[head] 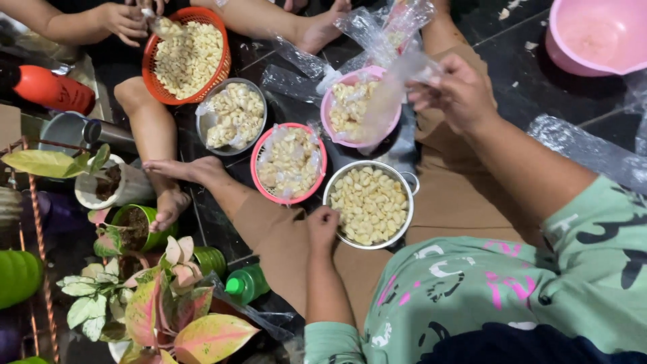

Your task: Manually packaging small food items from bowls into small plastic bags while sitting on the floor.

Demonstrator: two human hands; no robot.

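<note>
Over the pink bowl [350, 111], right hand [458, 91] grip pinching clear bag [387, 94], left hand [323, 226] curled empty beside metal colander [368, 204]

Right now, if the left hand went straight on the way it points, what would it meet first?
Probably the metal colander of pale peeled pieces: the left hand already rests at its near rim, so it would likely go into the pieces.

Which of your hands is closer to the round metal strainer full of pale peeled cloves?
Left. The left hand rests at the rim of the round metal strainer of pale cloves. The right hand is farther up, holding a clear plastic bag over a pink bowl.
</note>
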